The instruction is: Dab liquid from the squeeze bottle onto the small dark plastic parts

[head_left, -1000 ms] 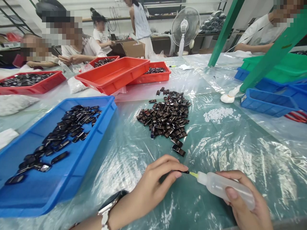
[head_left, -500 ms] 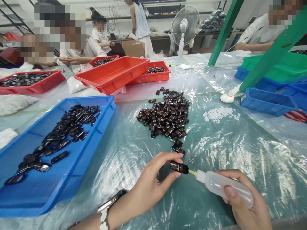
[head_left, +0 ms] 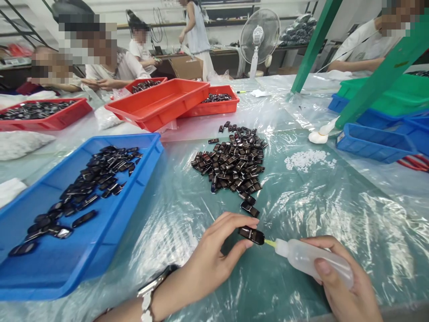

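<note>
My left hand (head_left: 214,259) pinches a small glossy black plastic piece (head_left: 251,235) between thumb and fingertips, lifted just off the desk (head_left: 321,201) and turned end-on so its open end faces right. My right hand (head_left: 345,286) is wrapped around a soft translucent squeeze bottle (head_left: 315,261), tilted almost flat so its thin yellow nozzle (head_left: 270,243) touches that end of the piece. Beyond the hands lies a loose heap of the same black pieces (head_left: 231,163) on the crinkly clear plastic sheet that covers the desk, within easy reach. To my left sits a big blue plastic tray (head_left: 140,179) with more black pieces spread in it. Red trays (head_left: 157,105) and other people sit further off.
</note>
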### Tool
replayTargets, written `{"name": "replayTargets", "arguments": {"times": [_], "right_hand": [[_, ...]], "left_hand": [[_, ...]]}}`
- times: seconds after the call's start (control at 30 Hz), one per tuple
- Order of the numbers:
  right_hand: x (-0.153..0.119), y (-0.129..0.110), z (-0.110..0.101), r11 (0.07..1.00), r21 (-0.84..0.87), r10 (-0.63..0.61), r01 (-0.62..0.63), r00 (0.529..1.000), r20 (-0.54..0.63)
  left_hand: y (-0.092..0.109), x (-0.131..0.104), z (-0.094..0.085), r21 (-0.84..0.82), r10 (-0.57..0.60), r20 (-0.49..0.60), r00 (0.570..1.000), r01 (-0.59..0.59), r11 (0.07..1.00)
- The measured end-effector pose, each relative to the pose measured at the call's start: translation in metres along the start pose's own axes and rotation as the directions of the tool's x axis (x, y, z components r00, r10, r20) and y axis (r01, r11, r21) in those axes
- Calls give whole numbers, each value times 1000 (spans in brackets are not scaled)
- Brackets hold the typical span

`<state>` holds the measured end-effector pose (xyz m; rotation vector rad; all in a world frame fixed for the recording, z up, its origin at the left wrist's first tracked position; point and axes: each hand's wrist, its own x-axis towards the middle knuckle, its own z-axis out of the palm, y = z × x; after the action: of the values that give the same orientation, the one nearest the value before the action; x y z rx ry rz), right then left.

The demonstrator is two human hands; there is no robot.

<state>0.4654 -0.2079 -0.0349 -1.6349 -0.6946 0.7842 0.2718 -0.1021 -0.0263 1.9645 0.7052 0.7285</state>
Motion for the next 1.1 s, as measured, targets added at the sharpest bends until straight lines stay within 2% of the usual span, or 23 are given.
{"name": "replayTargets", "arguments": {"times": [0.53, 0.7, 1.1], "right_hand": [[0, -1, 3, 993, 106, 53, -52, 999, -4], [0, 3, 1, 992, 101, 75, -77, 997, 26], [2, 4, -1, 998, 48, 50, -52, 998, 29]], "left_hand": [[-2, 1, 1, 21, 75, -10, 997, -75, 997], [-2, 1, 0, 38, 71, -8, 997, -71, 997], [-2, 0, 1, 37, 64, -23, 998, -63, 997]]}}
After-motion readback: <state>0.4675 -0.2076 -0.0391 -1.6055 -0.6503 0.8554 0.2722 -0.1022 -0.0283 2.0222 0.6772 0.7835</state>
